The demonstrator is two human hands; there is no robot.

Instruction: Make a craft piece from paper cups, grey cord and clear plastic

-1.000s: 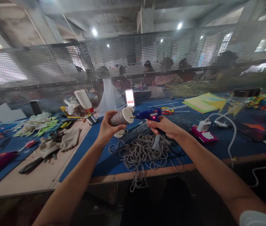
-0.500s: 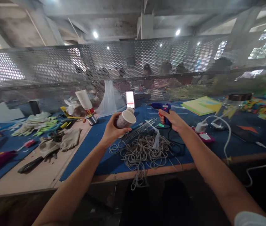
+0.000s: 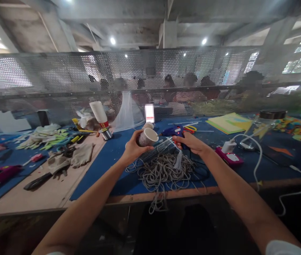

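Observation:
A paper cup (image 3: 150, 137) is tilted with its mouth toward the right, and my left hand (image 3: 135, 149) is wrapped around its side. The cup's outer wall looks grey and patterned. In my right hand (image 3: 189, 141) is a blue hot glue gun (image 3: 172, 131) with a small red light on. Its nozzle points left and is at or very near the cup's rim; whether they touch I cannot tell. Below both hands lies a loose heap of grey cord (image 3: 163, 171), with a white tassel (image 3: 178, 161) on it. Clear glue sticks (image 3: 157, 150) lie partly under the cup.
Stacked paper cups (image 3: 98, 112) lean at the back left, near work gloves (image 3: 82, 155) and a black-handled tool (image 3: 37, 181). To the right are a purple power strip (image 3: 228, 157) with a white charger, coloured paper (image 3: 228, 123) and a clear jar (image 3: 266, 124). A perforated screen (image 3: 155, 65) stands behind.
The glue gun has moved left and slightly down, bringing its nozzle to the cup. The cup, still in my left hand, has shifted slightly right. The camera view has shifted a little.

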